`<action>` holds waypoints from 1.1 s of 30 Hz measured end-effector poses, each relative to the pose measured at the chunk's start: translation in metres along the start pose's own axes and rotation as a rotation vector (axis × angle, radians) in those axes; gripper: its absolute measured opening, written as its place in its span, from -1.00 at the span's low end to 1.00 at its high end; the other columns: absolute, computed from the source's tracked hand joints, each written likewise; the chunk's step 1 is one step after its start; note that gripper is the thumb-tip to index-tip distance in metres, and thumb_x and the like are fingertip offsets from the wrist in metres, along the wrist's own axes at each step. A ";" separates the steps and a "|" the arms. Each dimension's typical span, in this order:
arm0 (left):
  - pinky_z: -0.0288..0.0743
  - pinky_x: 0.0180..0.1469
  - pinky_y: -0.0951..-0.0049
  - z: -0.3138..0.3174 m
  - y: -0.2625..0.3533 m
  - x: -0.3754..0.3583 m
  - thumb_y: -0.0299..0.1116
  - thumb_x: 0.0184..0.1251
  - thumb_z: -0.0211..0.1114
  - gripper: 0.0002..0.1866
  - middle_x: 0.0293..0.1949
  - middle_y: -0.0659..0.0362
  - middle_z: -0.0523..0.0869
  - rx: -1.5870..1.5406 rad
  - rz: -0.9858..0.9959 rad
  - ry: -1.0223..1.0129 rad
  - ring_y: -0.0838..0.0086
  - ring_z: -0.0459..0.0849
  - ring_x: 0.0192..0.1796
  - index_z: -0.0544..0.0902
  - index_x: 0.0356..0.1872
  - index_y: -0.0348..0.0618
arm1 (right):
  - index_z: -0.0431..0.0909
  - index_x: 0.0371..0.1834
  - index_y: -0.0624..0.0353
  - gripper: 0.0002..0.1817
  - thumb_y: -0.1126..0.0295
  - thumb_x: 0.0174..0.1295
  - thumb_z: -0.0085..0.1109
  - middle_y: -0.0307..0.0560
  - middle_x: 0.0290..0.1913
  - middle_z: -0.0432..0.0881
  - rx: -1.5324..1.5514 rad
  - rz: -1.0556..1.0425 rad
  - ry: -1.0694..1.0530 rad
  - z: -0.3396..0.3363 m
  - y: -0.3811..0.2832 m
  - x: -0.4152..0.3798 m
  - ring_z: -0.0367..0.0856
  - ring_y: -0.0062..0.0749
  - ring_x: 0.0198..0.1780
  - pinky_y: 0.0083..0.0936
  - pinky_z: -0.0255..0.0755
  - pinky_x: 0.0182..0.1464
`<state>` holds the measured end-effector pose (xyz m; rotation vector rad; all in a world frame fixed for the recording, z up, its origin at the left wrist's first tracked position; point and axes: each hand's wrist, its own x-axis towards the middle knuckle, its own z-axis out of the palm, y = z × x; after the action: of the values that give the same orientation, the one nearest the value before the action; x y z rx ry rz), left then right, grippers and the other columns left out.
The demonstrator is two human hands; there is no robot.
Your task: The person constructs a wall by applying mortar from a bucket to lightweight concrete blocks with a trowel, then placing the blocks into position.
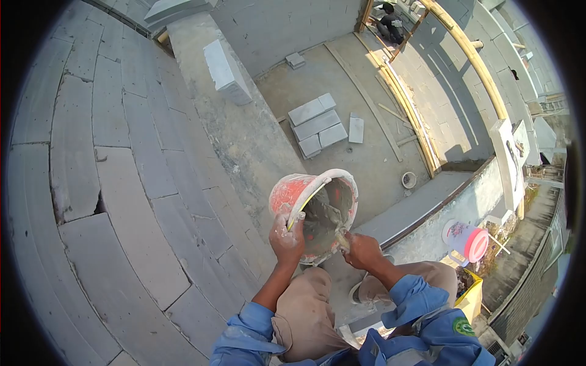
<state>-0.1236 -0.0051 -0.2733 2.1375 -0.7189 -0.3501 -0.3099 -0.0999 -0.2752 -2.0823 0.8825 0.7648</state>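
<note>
A red bucket (285, 194), smeared with whitish mortar, is tilted in front of my knees with its mouth toward me. Wet grey mortar (317, 229) coats its inside. My left hand (287, 239) is closed on the bucket's yellow-edged handle at the left of the rim. At the right side of the mouth my right hand (361, 250) is wrapped round the handle of a mortar-covered trowel (332, 222), whose blade is inside the bucket.
A block wall (128, 183) rises on the left beside a concrete ledge bearing a white block (224, 72). Blocks (316, 125) lie on the floor below. A pink-lidded jug (467, 241) stands at right. Bamboo poles and a crouching person (390, 25) are at the top.
</note>
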 end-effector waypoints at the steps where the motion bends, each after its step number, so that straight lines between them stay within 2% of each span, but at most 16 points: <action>1: 0.46 -0.31 0.21 -0.005 0.002 -0.009 -0.30 0.24 0.40 -0.77 -0.45 -0.03 0.65 -0.011 -0.062 -0.017 0.09 0.63 -0.40 0.57 -0.32 -0.25 | 0.41 0.29 0.13 -0.36 0.16 0.13 0.25 0.24 -0.17 0.67 0.051 -0.032 0.057 0.005 0.007 -0.008 0.67 0.14 -0.14 -0.05 0.54 -0.08; 2: 0.47 -0.29 0.18 -0.010 0.002 -0.018 -0.27 0.21 0.42 -0.74 -0.44 -0.03 0.66 -0.012 -0.159 -0.079 0.07 0.65 -0.37 0.57 -0.30 -0.23 | 0.42 0.28 0.11 -0.36 0.14 0.10 0.28 0.24 -0.15 0.67 0.097 -0.077 0.115 0.003 0.013 -0.012 0.65 0.16 -0.12 -0.05 0.53 -0.07; 5: 0.50 -0.21 0.09 -0.016 -0.014 -0.059 -0.16 0.14 0.45 -0.64 -0.37 -0.05 0.69 0.038 -0.366 -0.235 0.02 0.69 -0.24 0.59 -0.22 -0.20 | 0.42 0.27 0.16 -0.36 0.14 0.12 0.27 0.22 -0.12 0.67 -0.015 -0.077 -0.030 -0.010 0.019 -0.028 0.65 0.16 -0.08 -0.07 0.52 -0.02; 6: 0.50 -0.21 0.09 -0.020 -0.013 -0.068 -0.16 0.14 0.45 -0.64 -0.37 -0.05 0.69 0.031 -0.386 -0.174 0.02 0.69 -0.24 0.59 -0.22 -0.20 | 0.41 0.27 0.16 -0.36 0.13 0.12 0.27 0.22 -0.10 0.67 -0.055 -0.045 -0.088 -0.012 0.015 -0.037 0.64 0.17 -0.07 -0.07 0.51 0.00; 8: 0.52 -0.15 0.06 -0.029 -0.002 -0.068 -0.10 0.10 0.45 -0.59 -0.32 -0.08 0.70 0.064 -0.467 -0.259 -0.04 0.69 -0.17 0.59 -0.20 -0.21 | 0.41 0.27 0.19 -0.34 0.10 0.12 0.28 0.27 -0.04 0.65 -0.038 -0.026 -0.082 -0.015 0.006 -0.061 0.63 0.20 -0.01 -0.03 0.48 0.06; 11: 0.52 -0.07 0.07 -0.047 0.050 -0.041 -0.13 0.08 0.42 -0.59 -0.26 -0.11 0.70 0.081 -0.549 -0.194 -0.06 0.68 -0.12 0.60 -0.16 -0.22 | 0.42 0.26 0.21 -0.33 0.08 0.12 0.29 0.26 -0.06 0.66 -0.066 -0.048 -0.114 -0.057 -0.028 -0.103 0.63 0.22 -0.03 -0.02 0.49 0.05; 15: 0.51 0.06 0.13 -0.123 0.093 -0.052 -0.20 0.06 0.34 -0.56 -0.18 -0.16 0.70 0.004 -0.616 -0.260 -0.03 0.67 -0.02 0.61 -0.07 -0.28 | 0.45 0.24 0.17 -0.34 0.05 0.12 0.29 0.25 -0.11 0.67 -0.122 -0.188 -0.082 -0.118 -0.077 -0.130 0.64 0.22 -0.06 -0.01 0.50 0.00; 19: 0.50 0.10 0.23 -0.234 0.147 -0.078 -0.26 0.03 0.31 -0.55 -0.12 -0.11 0.73 -0.244 -0.694 -0.197 0.08 0.69 0.01 0.63 -0.04 -0.31 | 0.50 0.20 0.06 -0.38 0.00 0.10 0.26 0.17 -0.18 0.70 -0.415 -0.306 -0.236 -0.195 -0.162 -0.170 0.69 0.13 -0.15 -0.04 0.55 -0.10; 21: 0.49 0.08 0.29 -0.266 0.173 -0.089 -0.30 0.02 0.31 -0.55 -0.13 -0.03 0.74 -0.607 -0.818 -0.081 0.19 0.70 -0.02 0.64 -0.03 -0.31 | 0.56 0.11 0.09 -0.46 0.02 0.11 0.24 0.11 -0.19 0.72 -0.696 -0.415 -0.332 -0.229 -0.208 -0.185 0.71 0.06 -0.20 -0.03 0.57 -0.15; 23: 0.49 0.08 0.32 -0.287 0.199 -0.101 -0.33 0.02 0.32 -0.53 -0.14 0.00 0.73 -0.707 -0.851 0.020 0.28 0.69 -0.05 0.63 0.00 -0.33 | 0.57 0.07 0.09 -0.49 0.07 0.08 0.25 0.10 -0.19 0.72 -0.830 -0.456 -0.277 -0.243 -0.246 -0.202 0.72 0.02 -0.18 -0.05 0.58 -0.16; 25: 0.50 0.07 0.31 -0.301 0.221 -0.105 -0.31 0.03 0.32 -0.53 -0.15 -0.03 0.73 -0.756 -0.723 0.184 0.24 0.70 -0.04 0.62 -0.01 -0.37 | 0.59 0.04 0.10 -0.52 0.12 0.06 0.25 0.08 -0.20 0.73 -0.970 -0.524 -0.210 -0.251 -0.288 -0.204 0.73 -0.02 -0.16 -0.07 0.59 -0.17; 26: 0.50 0.07 0.30 -0.344 0.261 -0.094 -0.32 0.04 0.31 -0.52 -0.13 -0.06 0.72 -0.534 -0.793 0.067 0.22 0.69 -0.03 0.61 0.00 -0.40 | 0.63 -0.05 0.13 -0.59 0.13 0.09 0.21 0.10 -0.19 0.72 -0.958 -0.509 -0.275 -0.250 -0.305 -0.207 0.72 0.01 -0.19 -0.06 0.58 -0.16; 27: 0.50 0.07 0.30 -0.346 0.271 -0.100 -0.32 0.04 0.31 -0.52 -0.13 -0.06 0.72 -0.555 -0.806 0.105 0.22 0.69 -0.03 0.61 0.00 -0.40 | 0.67 -0.15 0.17 -0.63 0.14 0.13 0.16 0.12 -0.17 0.72 -0.947 -0.487 -0.339 -0.250 -0.313 -0.209 0.72 0.05 -0.21 -0.06 0.57 -0.16; 30: 0.49 0.07 0.25 -0.335 0.271 -0.108 -0.32 0.05 0.30 -0.55 -0.12 -0.10 0.72 -0.688 -0.881 0.450 0.16 0.69 -0.02 0.61 -0.02 -0.37 | 0.66 -0.15 0.22 -0.62 0.16 0.12 0.15 0.15 -0.22 0.71 -0.873 -0.712 -0.475 -0.240 -0.318 -0.164 0.71 0.09 -0.23 -0.10 0.56 -0.12; 31: 0.49 0.07 0.25 -0.334 0.265 -0.108 -0.32 0.05 0.30 -0.55 -0.12 -0.10 0.72 -0.712 -0.890 0.500 0.16 0.69 -0.02 0.61 -0.02 -0.37 | 0.66 -0.15 0.22 -0.62 0.16 0.12 0.15 0.15 -0.22 0.71 -0.921 -0.736 -0.488 -0.247 -0.330 -0.153 0.71 0.09 -0.23 -0.10 0.56 -0.12; 33: 0.49 0.07 0.22 -0.327 0.262 -0.124 -0.27 0.04 0.29 -0.53 -0.14 -0.15 0.72 -0.892 -0.847 0.735 0.10 0.69 -0.04 0.62 -0.04 -0.37 | 0.64 -0.13 0.23 -0.61 0.15 0.12 0.17 0.19 -0.23 0.70 -0.860 -0.974 -0.659 -0.252 -0.349 -0.142 0.68 0.12 -0.18 -0.14 0.53 -0.08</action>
<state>-0.1642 0.1476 0.1343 1.4005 0.6935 -0.2166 -0.0645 -0.0821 0.1055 -2.2826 -0.9329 1.2277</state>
